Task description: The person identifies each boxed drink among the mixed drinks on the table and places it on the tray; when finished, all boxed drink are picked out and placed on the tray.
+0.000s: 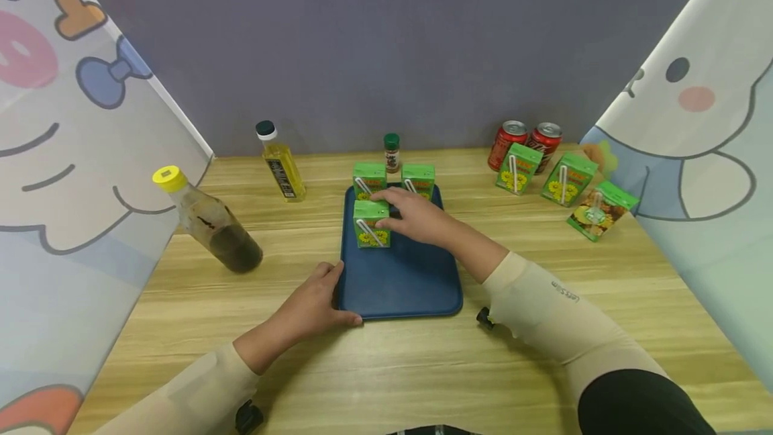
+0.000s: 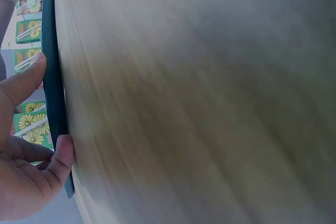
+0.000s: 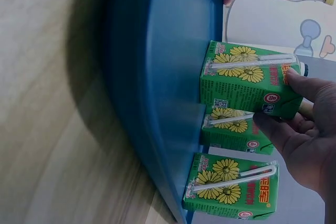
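Note:
My right hand (image 1: 417, 217) grips the top of a green drink carton (image 1: 372, 230) with a straw on its front and yellow flowers printed on it. This carton stands upright on the left part of a blue tray (image 1: 401, 287). Behind it are two more such cartons, a back-left carton (image 1: 370, 176) and a back-right carton (image 1: 418, 176), both on the tray's far end. My left hand (image 1: 314, 301) holds the tray's near left corner, thumb on the front edge and fingers along the left side. In the left wrist view, the thumb (image 2: 31, 80) and a bent finger touch the rim.
At right stand two red cans (image 1: 507, 143) and several green cartons (image 1: 569, 180), one leaning (image 1: 602, 210). Left of the tray are an oil bottle (image 1: 282, 166) and a tilted-looking yellow-capped bottle of dark liquid (image 1: 226, 237). A green-capped spice jar (image 1: 392, 153) is behind the tray.

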`<action>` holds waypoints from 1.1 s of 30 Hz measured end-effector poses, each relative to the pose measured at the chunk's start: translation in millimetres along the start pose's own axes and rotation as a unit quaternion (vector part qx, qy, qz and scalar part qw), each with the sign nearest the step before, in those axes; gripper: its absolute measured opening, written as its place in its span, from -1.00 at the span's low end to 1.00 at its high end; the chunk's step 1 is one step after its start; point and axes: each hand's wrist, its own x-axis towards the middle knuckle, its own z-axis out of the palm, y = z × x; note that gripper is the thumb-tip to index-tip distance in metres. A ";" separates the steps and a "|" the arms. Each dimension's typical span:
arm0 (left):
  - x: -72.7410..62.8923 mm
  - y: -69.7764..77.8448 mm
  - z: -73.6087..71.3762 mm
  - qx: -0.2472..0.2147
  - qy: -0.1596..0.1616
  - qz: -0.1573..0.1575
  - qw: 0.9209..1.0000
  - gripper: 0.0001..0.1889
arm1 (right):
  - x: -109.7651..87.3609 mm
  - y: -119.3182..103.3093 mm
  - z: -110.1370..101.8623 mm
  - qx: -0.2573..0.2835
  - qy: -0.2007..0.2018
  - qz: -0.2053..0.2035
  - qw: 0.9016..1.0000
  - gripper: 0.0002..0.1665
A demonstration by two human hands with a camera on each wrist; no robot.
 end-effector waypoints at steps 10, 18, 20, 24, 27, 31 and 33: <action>0.1 0.6 0.4 0.001 -0.001 0.001 1.000 0.20 | -13.3 4.9 -19.2 0.015 0.010 0.001 1.000 -0.12; -0.1 -0.2 0.3 0.000 0.002 0.002 1.000 0.20 | -47.9 16.2 -72.2 0.020 0.100 0.034 0.994 -0.10; 0.0 -0.1 0.1 0.002 0.002 0.003 1.000 0.20 | -60.8 20.4 -84.1 0.021 0.124 0.044 0.991 -0.11; 0.7 -0.3 0.2 0.004 0.002 0.007 1.000 0.20 | -88.3 32.1 -105.6 0.003 0.165 0.079 0.983 -0.11; 0.7 -0.7 0.6 0.004 0.003 0.005 1.000 0.21 | -107.9 45.2 -120.2 0.000 0.194 0.108 0.975 -0.08; -0.1 -1.3 0.9 0.006 0.005 0.004 1.000 0.20 | -134.1 71.4 -136.7 0.014 0.245 0.144 0.959 -0.06; -0.3 -1.5 1.0 0.006 0.006 0.006 1.000 0.20 | -148.5 87.5 -143.3 0.021 0.255 0.173 0.951 -0.04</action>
